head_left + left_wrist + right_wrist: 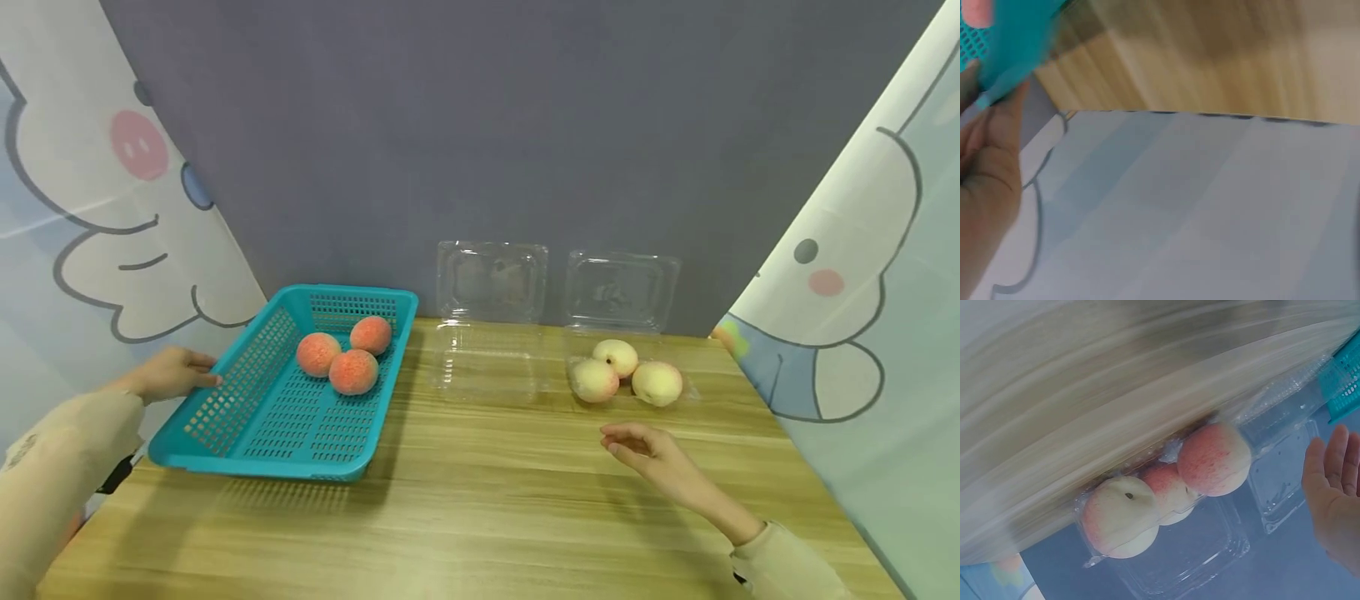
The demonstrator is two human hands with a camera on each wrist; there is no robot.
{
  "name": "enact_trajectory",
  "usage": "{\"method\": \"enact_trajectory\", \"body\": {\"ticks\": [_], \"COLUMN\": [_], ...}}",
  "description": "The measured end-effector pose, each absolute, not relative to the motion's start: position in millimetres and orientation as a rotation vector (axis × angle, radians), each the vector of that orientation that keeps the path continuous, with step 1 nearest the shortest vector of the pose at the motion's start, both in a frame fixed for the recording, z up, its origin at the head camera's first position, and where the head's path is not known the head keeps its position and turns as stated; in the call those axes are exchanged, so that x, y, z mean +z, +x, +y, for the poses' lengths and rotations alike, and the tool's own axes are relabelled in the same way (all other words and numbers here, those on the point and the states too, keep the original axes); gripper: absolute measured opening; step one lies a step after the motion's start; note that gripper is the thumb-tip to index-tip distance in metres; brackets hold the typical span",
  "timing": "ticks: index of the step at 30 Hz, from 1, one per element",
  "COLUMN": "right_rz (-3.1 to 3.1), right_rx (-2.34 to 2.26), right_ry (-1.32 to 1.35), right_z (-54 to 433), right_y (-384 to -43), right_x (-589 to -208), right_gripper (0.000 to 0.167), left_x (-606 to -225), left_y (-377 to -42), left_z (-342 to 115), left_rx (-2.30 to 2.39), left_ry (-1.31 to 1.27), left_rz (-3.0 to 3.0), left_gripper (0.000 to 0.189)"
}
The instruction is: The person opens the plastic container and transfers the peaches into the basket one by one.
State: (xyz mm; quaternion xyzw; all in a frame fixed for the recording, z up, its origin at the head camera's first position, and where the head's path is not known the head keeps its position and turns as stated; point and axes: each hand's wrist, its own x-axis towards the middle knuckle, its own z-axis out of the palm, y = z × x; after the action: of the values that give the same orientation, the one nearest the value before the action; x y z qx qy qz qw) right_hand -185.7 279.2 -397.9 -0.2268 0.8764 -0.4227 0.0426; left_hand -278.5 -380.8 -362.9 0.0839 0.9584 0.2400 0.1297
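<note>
My left hand [172, 372] grips the left rim of a teal plastic basket [262, 467], thumb on one side and fingers on the other in the left wrist view. The basket's near end casts a shadow on the table and looks raised. Three reddish peaches [354, 372] lie together inside it. My right hand [652, 458] hovers over the table with loosely bent fingers and holds nothing. Just beyond it, three pale peaches [657, 383] sit in the right clear clamshell box [622, 292]. The left clear clamshell box [491, 283] has its lid up and no fruit in it.
Both boxes stand side by side at the back of the wooden table [480, 517], lids against a grey backdrop [495, 125]. Printed cartoon panels [847, 250] flank the table on the left and right.
</note>
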Motion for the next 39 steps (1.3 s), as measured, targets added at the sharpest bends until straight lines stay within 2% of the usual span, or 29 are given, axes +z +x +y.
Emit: {"method": "enact_trajectory", "body": {"ticks": [5,9,15,20,25,33,39], "right_rz": [2.706,2.728,2.752,2.791,2.881,3.026,3.104], "right_rx": [-1.245,-1.258,-1.242,-1.242,-1.182,-0.896,-0.635], "right_ry": [-0.757,-0.703,-0.629,-0.755,-0.831,-0.625,-0.589], "right_z": [285.0,289.0,293.7,299.5,310.5,337.4,358.4], "right_y": [-189.5,-193.5,-192.6,-198.7,-221.2,-253.6,-273.5], "right_x": [-403.3,-406.6,-409.7,-404.1,-382.6,-330.8,-310.3], "right_gripper": [0.034,0.034,0.037,0.030,0.026,0.040,0.045], "left_x": [-380.7,-392.8,-400.6,-402.2,-407.1,-412.9,-412.6], "left_y": [-258.7,-247.7,-251.5,-249.9,-240.4,-237.9,-245.5], "left_z": [-381.2,-377.8,-368.6,-367.5,-376.6,-386.0,-381.9], "left_rx": [0.843,1.014,1.135,1.170,1.155,1.134,1.090], "left_ry": [0.193,0.143,0.146,0.131,0.077,0.042,0.041], "left_rz": [2.818,2.844,2.873,2.880,2.913,2.911,2.908], "left_gripper": [0.071,0.072,0.068,0.069,0.069,0.069,0.070]}}
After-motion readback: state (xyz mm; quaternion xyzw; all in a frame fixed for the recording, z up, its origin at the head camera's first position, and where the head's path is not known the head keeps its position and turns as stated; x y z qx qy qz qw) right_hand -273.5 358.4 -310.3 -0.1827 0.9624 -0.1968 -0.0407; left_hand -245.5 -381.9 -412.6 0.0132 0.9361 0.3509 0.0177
